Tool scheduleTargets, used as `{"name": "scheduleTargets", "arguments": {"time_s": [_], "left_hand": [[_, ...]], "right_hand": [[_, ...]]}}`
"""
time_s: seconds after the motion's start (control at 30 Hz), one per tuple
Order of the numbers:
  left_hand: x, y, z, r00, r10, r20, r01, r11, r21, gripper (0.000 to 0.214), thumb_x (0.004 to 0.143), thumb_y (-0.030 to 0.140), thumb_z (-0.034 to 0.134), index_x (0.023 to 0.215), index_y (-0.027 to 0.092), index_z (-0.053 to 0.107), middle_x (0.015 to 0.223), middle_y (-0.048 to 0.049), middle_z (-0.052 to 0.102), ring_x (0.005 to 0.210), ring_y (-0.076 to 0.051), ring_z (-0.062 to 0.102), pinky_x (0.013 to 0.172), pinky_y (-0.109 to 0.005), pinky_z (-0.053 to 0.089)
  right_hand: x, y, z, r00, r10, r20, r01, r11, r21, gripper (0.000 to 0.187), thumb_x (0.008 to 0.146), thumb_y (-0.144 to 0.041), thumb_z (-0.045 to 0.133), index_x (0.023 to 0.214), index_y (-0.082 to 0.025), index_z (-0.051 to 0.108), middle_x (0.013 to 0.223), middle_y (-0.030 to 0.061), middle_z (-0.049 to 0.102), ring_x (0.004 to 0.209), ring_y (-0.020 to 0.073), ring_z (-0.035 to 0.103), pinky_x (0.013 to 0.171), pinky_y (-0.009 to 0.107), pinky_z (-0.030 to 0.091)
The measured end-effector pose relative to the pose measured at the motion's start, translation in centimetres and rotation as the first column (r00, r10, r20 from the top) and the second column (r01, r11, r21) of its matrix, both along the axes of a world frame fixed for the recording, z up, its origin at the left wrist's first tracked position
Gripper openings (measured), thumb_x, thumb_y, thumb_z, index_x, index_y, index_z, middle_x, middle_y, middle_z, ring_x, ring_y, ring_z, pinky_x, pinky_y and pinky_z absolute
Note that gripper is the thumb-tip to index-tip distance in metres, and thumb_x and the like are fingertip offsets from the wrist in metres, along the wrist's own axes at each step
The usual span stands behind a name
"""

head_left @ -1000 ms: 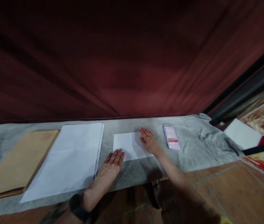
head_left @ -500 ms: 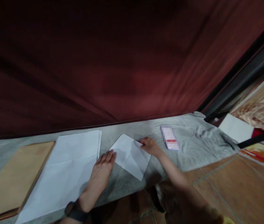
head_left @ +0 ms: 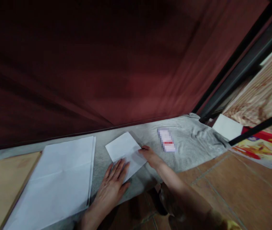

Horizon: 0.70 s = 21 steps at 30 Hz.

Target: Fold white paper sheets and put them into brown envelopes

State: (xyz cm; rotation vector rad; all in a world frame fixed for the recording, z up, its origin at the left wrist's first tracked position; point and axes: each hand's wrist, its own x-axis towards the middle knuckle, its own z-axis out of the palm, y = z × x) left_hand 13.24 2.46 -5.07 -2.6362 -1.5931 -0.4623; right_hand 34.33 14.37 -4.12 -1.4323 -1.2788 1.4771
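Observation:
A folded sheet of white paper [head_left: 123, 145] lies at an angle on the grey cloth, creased across its middle. My left hand [head_left: 113, 180] rests on its lower left part, palm down with the fingers stretched out. At the paper's right edge, my right hand [head_left: 149, 155] pinches it between thumb and fingers; the fingertips are partly hidden. To the left lies a stack of larger white sheets [head_left: 59, 172] with a fold line across it. Beyond that is a brown stack of paper or envelopes [head_left: 8, 182].
The grey cloth [head_left: 184, 137] covers a narrow surface beside a dark red curtain [head_left: 126, 80]. A blurred-out phone-like object [head_left: 166, 140] lies right of my hands. Black bars [head_left: 232, 76], a white box-like object [head_left: 227, 126] and a colourful printed box [head_left: 263, 148] stand at the right, over a tiled floor [head_left: 246, 185].
The paper has been turned and now lies differently under my hands. My left hand has moved from its left edge onto its lower part. The whole view has shifted slightly.

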Motion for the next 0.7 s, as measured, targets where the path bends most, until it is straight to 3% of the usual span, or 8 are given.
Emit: {"name": "scheduleTargets", "arguments": {"time_s": [0.07,0.17,0.3,0.37,0.43,0.53,0.6,0.7], "left_hand": [[-0.4,0.1,-0.7,0.999,0.003,-0.053,-0.004,1.000,-0.015,0.069,0.086,0.009,0.050,0.153,0.022,0.042,0.160,-0.0103,0.042,0.144,-0.026,0.046,0.118,-0.047,0.040],[-1.5,0.6,-1.5,0.995,-0.052,-0.090,0.047,0.997,-0.062,0.081,0.078,-0.005,0.039,0.154,0.023,0.041,0.158,-0.0068,0.045,0.142,-0.021,0.048,0.117,-0.042,0.043],[-2.9,1.2,-1.9,0.987,-0.150,-0.059,0.144,0.985,-0.096,0.091,0.077,-0.010,0.031,0.157,0.034,0.032,0.161,0.0012,0.042,0.146,-0.015,0.042,0.121,-0.041,0.037],[-3.5,1.4,-2.0,0.985,-0.170,-0.042,0.165,0.981,-0.103,0.094,0.077,-0.011,0.031,0.157,0.037,0.029,0.161,0.0033,0.041,0.146,-0.014,0.041,0.121,-0.041,0.037],[-3.8,1.5,-2.1,0.983,-0.180,-0.039,0.175,0.979,-0.105,0.094,0.075,-0.010,0.033,0.156,0.037,0.032,0.160,0.0026,0.042,0.145,-0.014,0.042,0.121,-0.042,0.037],[-3.8,1.3,-1.8,0.982,-0.186,-0.043,0.181,0.978,-0.101,0.092,0.070,-0.009,0.039,0.152,0.031,0.043,0.156,-0.0025,0.049,0.144,-0.019,0.045,0.120,-0.045,0.039],[-3.4,0.8,-1.2,0.984,-0.170,-0.050,0.165,0.981,-0.097,0.086,0.069,-0.006,0.044,0.149,0.027,0.048,0.153,-0.0066,0.053,0.142,-0.023,0.047,0.119,-0.048,0.040],[-2.6,-0.2,0.0,0.983,-0.165,-0.079,0.158,0.984,-0.085,0.075,0.074,0.000,0.051,0.145,0.022,0.051,0.148,-0.0101,0.058,0.137,-0.026,0.052,0.115,-0.048,0.044]], "right_hand": [[0.1,-0.6,0.1,0.991,0.037,0.129,-0.038,0.999,0.008,0.007,0.080,-0.025,0.061,0.076,-0.020,0.060,0.066,-0.0018,0.061,0.066,0.0167,0.059,0.059,0.027,0.044],[0.7,-1.1,0.6,0.950,0.062,0.306,-0.078,0.996,0.039,0.009,0.078,-0.015,0.063,0.071,-0.020,0.062,0.064,-0.0007,0.061,0.073,0.0196,0.062,0.066,0.029,0.046],[1.3,-1.4,1.7,0.854,-0.009,0.520,-0.112,0.973,0.201,0.019,0.087,-0.011,0.059,0.102,-0.017,0.069,0.100,0.0098,0.071,0.104,0.0269,0.064,0.094,0.039,0.047],[0.9,-1.5,2.1,0.791,0.009,0.612,-0.285,0.890,0.355,0.030,0.094,-0.013,0.053,0.121,-0.018,0.065,0.122,0.0117,0.068,0.118,0.0254,0.061,0.105,0.040,0.045],[-0.2,-1.7,2.1,0.756,0.108,0.646,-0.499,0.733,0.461,0.034,0.099,-0.016,0.049,0.130,-0.020,0.063,0.134,0.0090,0.065,0.127,0.0202,0.058,0.112,0.036,0.043],[-2.0,-2.1,1.1,0.702,0.275,0.657,-0.681,0.532,0.504,0.035,0.105,-0.025,0.044,0.134,-0.019,0.062,0.145,0.0063,0.060,0.138,0.0152,0.050,0.120,0.032,0.037],[-2.8,-2.5,0.2,0.631,0.302,0.714,-0.753,0.459,0.471,0.038,0.107,-0.031,0.042,0.138,-0.019,0.061,0.149,0.0065,0.056,0.143,0.0167,0.045,0.123,0.036,0.033],[-3.0,-3.0,-0.9,0.554,0.284,0.782,-0.803,0.429,0.414,0.043,0.108,-0.037,0.040,0.145,-0.021,0.055,0.156,0.0053,0.049,0.147,0.0199,0.039,0.126,0.041,0.027]]}}
